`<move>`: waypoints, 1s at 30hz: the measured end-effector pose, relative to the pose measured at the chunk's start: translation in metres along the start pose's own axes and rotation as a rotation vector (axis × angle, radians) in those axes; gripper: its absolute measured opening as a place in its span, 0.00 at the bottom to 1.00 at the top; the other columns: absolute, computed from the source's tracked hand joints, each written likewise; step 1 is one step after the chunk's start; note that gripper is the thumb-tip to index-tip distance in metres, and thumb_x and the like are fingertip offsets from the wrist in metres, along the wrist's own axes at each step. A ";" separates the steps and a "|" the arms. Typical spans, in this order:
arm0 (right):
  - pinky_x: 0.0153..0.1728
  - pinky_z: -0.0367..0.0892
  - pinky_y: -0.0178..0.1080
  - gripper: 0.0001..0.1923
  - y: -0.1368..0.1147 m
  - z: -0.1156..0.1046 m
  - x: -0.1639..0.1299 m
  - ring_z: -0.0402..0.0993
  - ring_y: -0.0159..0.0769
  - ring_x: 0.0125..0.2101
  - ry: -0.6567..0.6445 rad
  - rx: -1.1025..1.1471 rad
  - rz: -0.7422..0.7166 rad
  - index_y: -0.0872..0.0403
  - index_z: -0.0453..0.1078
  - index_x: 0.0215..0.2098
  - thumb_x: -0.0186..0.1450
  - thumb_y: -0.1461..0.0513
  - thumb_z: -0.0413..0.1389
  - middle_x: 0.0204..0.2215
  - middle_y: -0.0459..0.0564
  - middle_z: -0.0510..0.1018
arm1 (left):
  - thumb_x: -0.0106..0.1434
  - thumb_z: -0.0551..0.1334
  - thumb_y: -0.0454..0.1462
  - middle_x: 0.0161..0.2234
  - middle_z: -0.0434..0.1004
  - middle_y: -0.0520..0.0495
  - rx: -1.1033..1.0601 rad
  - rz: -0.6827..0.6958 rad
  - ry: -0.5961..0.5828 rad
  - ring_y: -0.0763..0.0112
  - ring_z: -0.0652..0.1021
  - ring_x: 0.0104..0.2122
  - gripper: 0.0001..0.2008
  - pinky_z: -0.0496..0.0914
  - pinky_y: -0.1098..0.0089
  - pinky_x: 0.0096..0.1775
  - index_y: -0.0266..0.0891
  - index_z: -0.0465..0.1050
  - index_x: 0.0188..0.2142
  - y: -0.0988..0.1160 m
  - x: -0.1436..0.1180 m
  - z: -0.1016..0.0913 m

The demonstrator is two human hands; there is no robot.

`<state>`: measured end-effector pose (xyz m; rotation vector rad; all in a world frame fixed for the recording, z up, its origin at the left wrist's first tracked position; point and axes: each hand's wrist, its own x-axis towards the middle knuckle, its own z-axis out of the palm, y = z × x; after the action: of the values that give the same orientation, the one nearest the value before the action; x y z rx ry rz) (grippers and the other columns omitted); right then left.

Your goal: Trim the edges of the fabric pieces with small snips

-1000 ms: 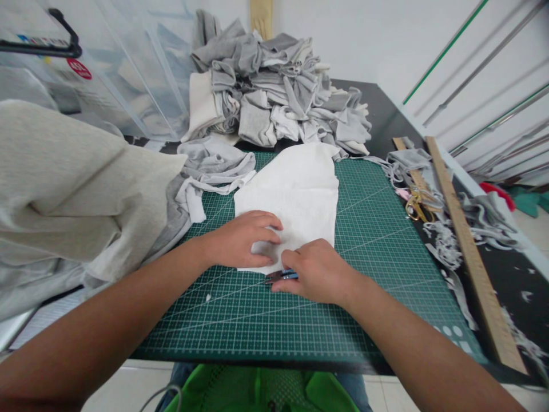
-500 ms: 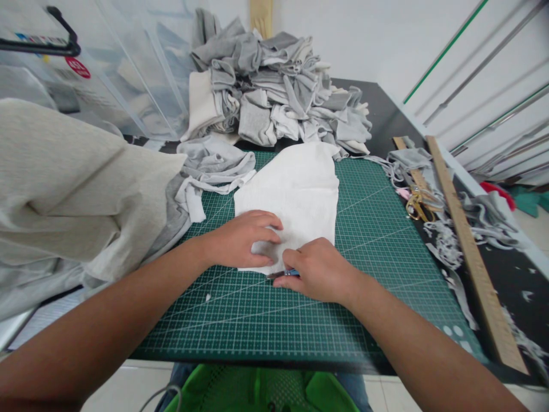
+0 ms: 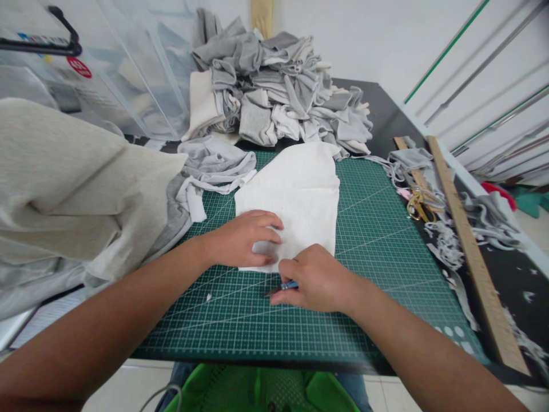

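Note:
A white piece of fabric (image 3: 295, 194) lies flat on the green cutting mat (image 3: 364, 229). My left hand (image 3: 251, 237) rests on its lower left part, fingers spread and curved over the cloth. Close to the fabric's lower edge, my right hand (image 3: 313, 280) is closed around a small tool with a blue handle (image 3: 290, 284) and a thin metal blade (image 3: 271, 292). The blade points left over the mat, just below the cloth edge and apart from it. Most of the handle is hidden in my fingers, so its exact kind cannot be made out.
Grey and cream fabric pieces (image 3: 266, 86) are heaped at the back. Draped cloth (image 3: 86, 189) fills the left, beside clear plastic bins (image 3: 128, 63). Along the right lie a wooden ruler (image 3: 472, 252), gold-handled scissors (image 3: 418, 207) and fabric scraps (image 3: 446, 243).
My right hand has drawn the blue-handled tool slightly down toward me, away from the fabric's lower edge. My left hand and the white fabric have stayed in place.

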<state>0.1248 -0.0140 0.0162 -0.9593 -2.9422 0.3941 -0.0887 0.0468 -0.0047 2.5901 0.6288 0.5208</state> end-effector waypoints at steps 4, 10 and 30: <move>0.23 0.46 0.36 0.24 -0.007 0.001 0.001 0.70 0.35 0.22 -0.022 0.037 -0.059 0.54 0.70 0.31 0.61 0.42 0.51 0.19 0.46 0.75 | 0.53 0.68 0.41 0.51 0.70 0.46 -0.008 -0.014 0.006 0.61 0.69 0.52 0.16 0.62 0.57 0.55 0.42 0.74 0.42 0.001 0.001 0.000; 0.25 0.49 0.36 0.24 0.006 -0.003 -0.002 0.71 0.34 0.23 0.059 0.056 0.101 0.54 0.70 0.31 0.61 0.42 0.52 0.20 0.46 0.76 | 0.53 0.68 0.41 0.50 0.70 0.45 -0.011 0.004 0.011 0.61 0.70 0.52 0.16 0.62 0.56 0.54 0.42 0.74 0.42 0.002 0.001 -0.001; 0.26 0.53 0.34 0.21 0.038 -0.012 -0.007 0.69 0.32 0.24 0.045 0.079 0.298 0.52 0.71 0.32 0.58 0.43 0.56 0.23 0.45 0.76 | 0.59 0.63 0.42 0.53 0.68 0.40 0.111 0.060 0.034 0.58 0.68 0.54 0.16 0.61 0.54 0.56 0.39 0.72 0.46 0.004 -0.002 0.001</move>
<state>0.1537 0.0139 0.0188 -1.3788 -2.7239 0.4845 -0.0886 0.0417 -0.0046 2.7175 0.6086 0.5651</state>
